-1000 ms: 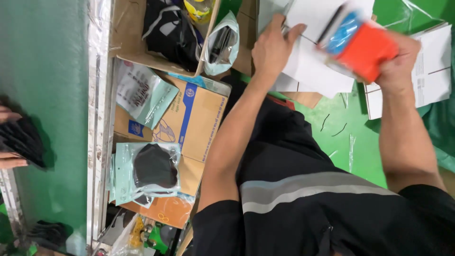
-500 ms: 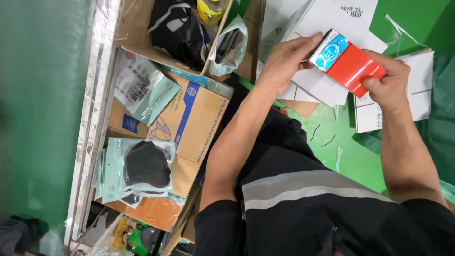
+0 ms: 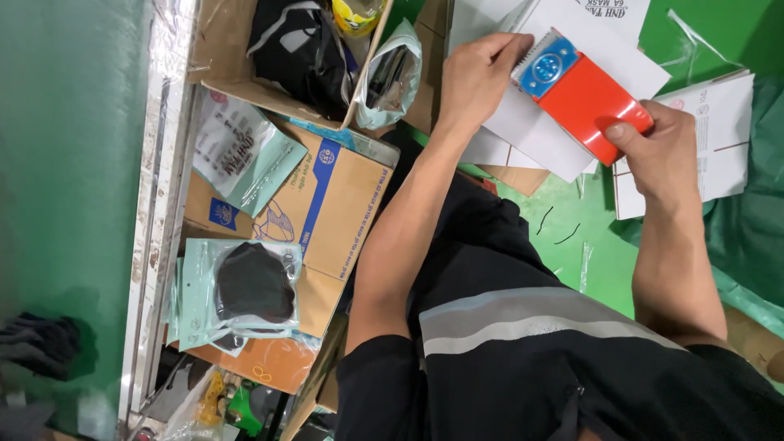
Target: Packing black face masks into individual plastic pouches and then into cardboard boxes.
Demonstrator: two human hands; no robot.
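Now red tape dispenser slanted, toothed end up-left, both hands gripping

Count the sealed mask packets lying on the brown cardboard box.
2 clearly: a packet with a black mask low on the cardboard box, and a printed packet at its upper left. More seem stacked beneath the lower one.

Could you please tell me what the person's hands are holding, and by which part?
A red tape dispenser with a blue end: left hand at its blue end, right hand gripping the opposite red end.
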